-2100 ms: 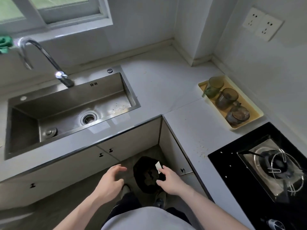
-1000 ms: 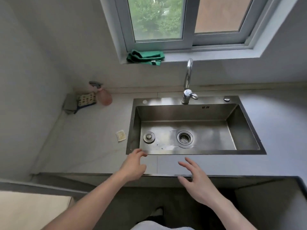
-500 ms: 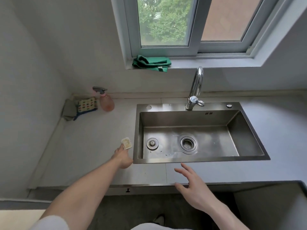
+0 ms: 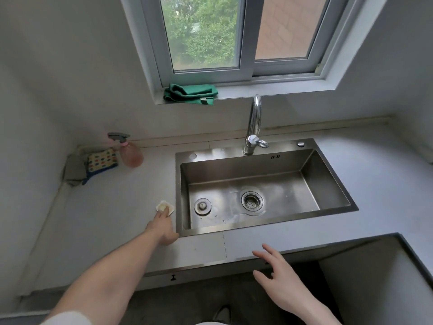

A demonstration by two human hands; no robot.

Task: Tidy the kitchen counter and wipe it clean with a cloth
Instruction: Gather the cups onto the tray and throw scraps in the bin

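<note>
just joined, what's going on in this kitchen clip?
A person is tidying the counter. Their left hand reaches to a small pale wrapper lying just left of the sink, fingertips on it. The right hand hovers open at the counter's front edge, holding nothing. The green cloth sits untouched on the windowsill, so no wiping yet.

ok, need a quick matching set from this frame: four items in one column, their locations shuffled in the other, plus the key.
Items:
1. green cloth
2. spray bottle
3. small packet
4. drain strainer

Places:
A. in the sink basin
B. on the window sill
C. counter, back left, beside a dotted sponge
D. counter, just left of the sink, under the left hand fingers

Pairs: 1-B, 2-C, 3-D, 4-A
</note>
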